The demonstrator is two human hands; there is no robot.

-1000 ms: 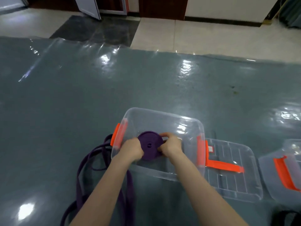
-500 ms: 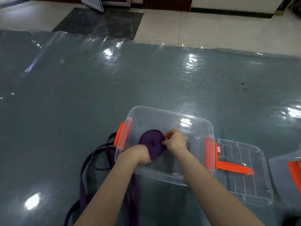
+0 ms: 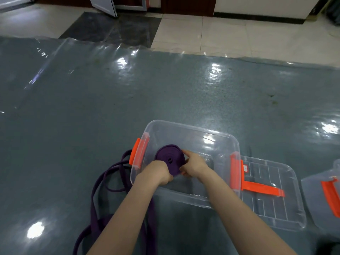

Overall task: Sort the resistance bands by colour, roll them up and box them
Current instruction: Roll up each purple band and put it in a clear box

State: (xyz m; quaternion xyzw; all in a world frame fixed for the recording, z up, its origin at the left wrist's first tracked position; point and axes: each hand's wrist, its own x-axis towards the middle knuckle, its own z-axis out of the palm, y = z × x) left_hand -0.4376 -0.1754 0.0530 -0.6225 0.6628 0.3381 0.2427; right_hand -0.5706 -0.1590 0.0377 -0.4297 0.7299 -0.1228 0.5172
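Both hands, left hand (image 3: 159,172) and right hand (image 3: 193,166), clamp the coiled purple rubber band roll (image 3: 170,159) inside the clear plastic box (image 3: 191,130), so I'd keep squeezing while lowering it flat.

rolled purple band (image 3: 170,159): 1 | clear box (image 3: 193,131): 1 | lids (image 3: 272,199): 2 | hands (image 3: 193,166): 2

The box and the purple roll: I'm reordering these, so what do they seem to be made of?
The box: clear, glossy hard plastic, see-through with glare, orange clips. The purple roll: matte, flexible, probably rubber or latex; it coils tightly without creasing.
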